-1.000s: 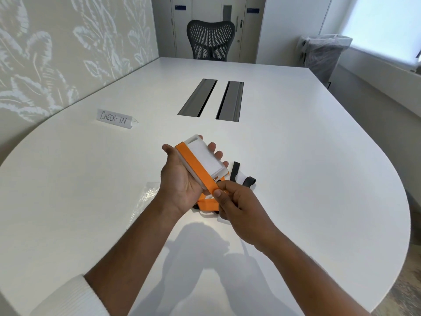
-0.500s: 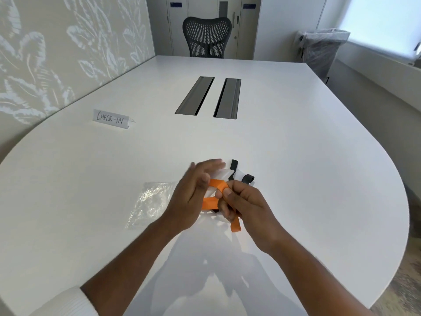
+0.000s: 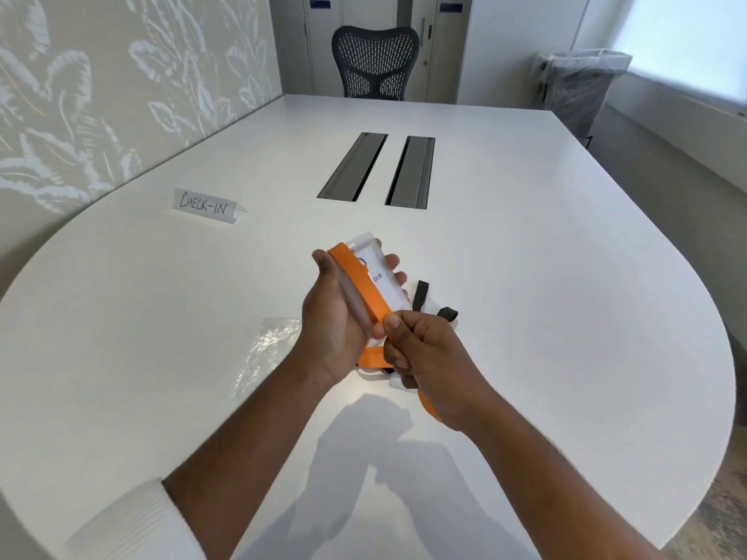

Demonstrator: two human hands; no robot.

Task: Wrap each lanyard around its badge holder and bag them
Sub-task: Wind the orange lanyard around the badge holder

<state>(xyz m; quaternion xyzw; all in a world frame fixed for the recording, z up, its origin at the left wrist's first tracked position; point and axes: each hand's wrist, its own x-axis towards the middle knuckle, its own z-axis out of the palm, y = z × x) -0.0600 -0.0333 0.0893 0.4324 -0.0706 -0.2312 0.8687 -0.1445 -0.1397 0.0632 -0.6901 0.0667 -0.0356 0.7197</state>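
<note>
White table, mesh chair, bright window.

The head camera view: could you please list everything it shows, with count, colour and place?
badge holder: one, clear with a white card, held up in the left hand
orange lanyard: one, orange, laid across the badge holder, tail in the right hand
black lanyard: one, black, on the table behind the hands, on another clear holder
plastic bag: one, clear, flat on the table left of the hands
CHECK-IN sign: one, white, far left of the table
table: one, white
cable slots: two, grey, table centre
chair: one, black mesh, far end
bin: one, plastic-lined, far right
left hand: grips the badge holder
right hand: pinches the orange lanyard
</note>
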